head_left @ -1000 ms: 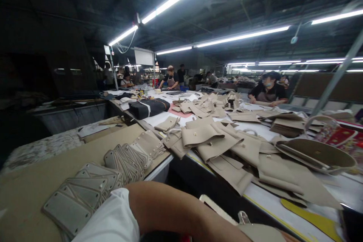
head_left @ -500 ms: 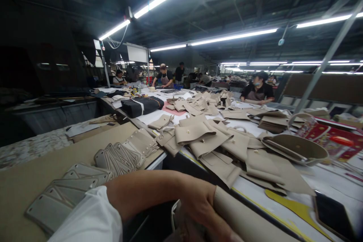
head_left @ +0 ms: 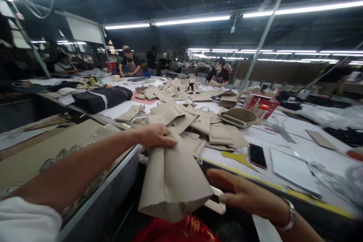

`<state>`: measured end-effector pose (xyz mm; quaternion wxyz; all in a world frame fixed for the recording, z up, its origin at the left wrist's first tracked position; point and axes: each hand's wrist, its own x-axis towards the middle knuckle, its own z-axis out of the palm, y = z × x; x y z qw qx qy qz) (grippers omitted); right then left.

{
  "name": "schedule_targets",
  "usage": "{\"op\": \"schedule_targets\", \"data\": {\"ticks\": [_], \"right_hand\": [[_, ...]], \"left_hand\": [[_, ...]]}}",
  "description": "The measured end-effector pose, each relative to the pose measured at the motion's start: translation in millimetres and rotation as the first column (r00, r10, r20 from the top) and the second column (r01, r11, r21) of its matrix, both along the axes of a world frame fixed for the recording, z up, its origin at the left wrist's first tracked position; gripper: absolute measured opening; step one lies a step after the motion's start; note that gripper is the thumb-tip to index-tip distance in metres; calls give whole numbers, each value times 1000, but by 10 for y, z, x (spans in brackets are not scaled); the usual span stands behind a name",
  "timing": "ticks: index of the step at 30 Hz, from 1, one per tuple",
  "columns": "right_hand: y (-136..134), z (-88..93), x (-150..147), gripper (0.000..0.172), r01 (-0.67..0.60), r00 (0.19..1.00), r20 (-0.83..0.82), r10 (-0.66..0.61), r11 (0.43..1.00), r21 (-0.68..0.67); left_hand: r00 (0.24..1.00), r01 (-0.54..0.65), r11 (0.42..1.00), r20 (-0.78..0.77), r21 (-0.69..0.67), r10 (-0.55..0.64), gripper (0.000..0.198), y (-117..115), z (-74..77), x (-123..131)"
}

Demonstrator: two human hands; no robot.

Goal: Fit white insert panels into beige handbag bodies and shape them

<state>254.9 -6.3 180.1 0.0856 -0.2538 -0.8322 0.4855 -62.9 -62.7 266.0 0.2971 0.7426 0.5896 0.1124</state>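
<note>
My left hand (head_left: 155, 134) pinches the top edge of a beige leather bag panel (head_left: 181, 170), which is folded or tube-like and hangs with its wide end toward me. To the right of that panel, my right hand (head_left: 241, 193) has its fingers and thumb apart. A cream loop, like a bag handle (head_left: 217, 205), lies at its thumb; whether they touch I cannot tell. Just beyond my left hand is a pile of beige bag pieces (head_left: 202, 121), several with small metal studs. Red cloth with gold print (head_left: 172, 230) shows beneath the panel.
On the table to the right are a phone (head_left: 257, 155), a yellow piece (head_left: 238, 159), a white sheet (head_left: 295, 170) and a red box (head_left: 262, 106). An open beige bag (head_left: 239, 116) stands beside the pile. A black bundle (head_left: 102, 98) lies left. Co-workers (head_left: 218, 73) work farther back.
The view has swung right. My left hand has come up and away with the beige panel, which now hangs in full view. My right hand has come into sight.
</note>
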Motion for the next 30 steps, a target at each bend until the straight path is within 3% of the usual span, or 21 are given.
{"op": "schedule_targets", "data": {"ticks": [2, 4, 6, 9, 12, 15, 16, 18, 20, 21, 22, 23, 24, 26, 28, 30], "right_hand": [[27, 245, -158, 60, 73, 971, -222, -86, 995, -66], [78, 437, -393, 62, 116, 914, -385, -126, 992, -50], [119, 544, -669, 65, 15, 916, -400, -19, 1000, -14], [139, 586, -1008, 56, -118, 953, -279, 120, 993, 25], [155, 624, -1119, 47, -27, 977, -213, 17, 999, -45], [191, 714, -1041, 41, -6, 979, -200, -37, 977, -214], [200, 743, -999, 38, -21, 983, -183, -29, 964, -266], [205, 782, -921, 32, -30, 986, -163, -25, 944, -327], [193, 798, -867, 28, -1, 975, -205, -82, 926, -377], [186, 806, -851, 28, 18, 960, -248, -131, 911, -413], [180, 818, -842, 27, 38, 932, -305, -196, 889, -456], [180, 836, -838, 26, 58, 888, -369, -274, 863, -501], [185, 860, -837, 26, 79, 828, -431, -358, 836, -543], [214, 904, -839, 25, 107, 677, -537, -503, 789, -605], [254, 895, -831, 26, 108, 544, -597, -590, 755, -647], [281, 776, -783, 26, 102, 465, -614, -638, 728, -678]], "left_hand": [[983, 135, 991, -128, -11, -135, 49, 102, 82, 207], [932, 263, 965, -260, 2, -253, 46, 178, 133, 439], [869, 384, 921, -367, 73, -333, 38, 235, 167, 627], [804, 492, 857, -455, 150, -382, 17, 278, 238, 737], [868, 413, 874, -402, 256, -292, 16, 230, 332, 654], [988, 120, 893, 37, 433, -151, 24, 113, 299, 431], [965, -28, 891, 245, 454, -94, 27, 70, 222, 333], [778, -361, 838, 628, 408, 29, 29, -13, -69, 131], [428, -672, 709, 893, 213, 138, 24, -104, -539, -17], [237, -731, 681, 951, 39, 200, 24, -156, -821, -45], [93, -711, 687, 948, -150, 304, 24, -213, -1114, -33], [5, -641, 701, 912, -312, 411, 24, -272, -1396, 22], [-25, -530, 737, 876, -420, 481, 24, -326, -1646, 114], [-68, -303, 833, 883, -462, 465, 24, -397, -1989, 367], [-140, -91, 900, 900, -427, 413, 32, -388, -2077, 616], [-232, 13, 929, 903, -370, 363, 37, -297, -1961, 772]]}}
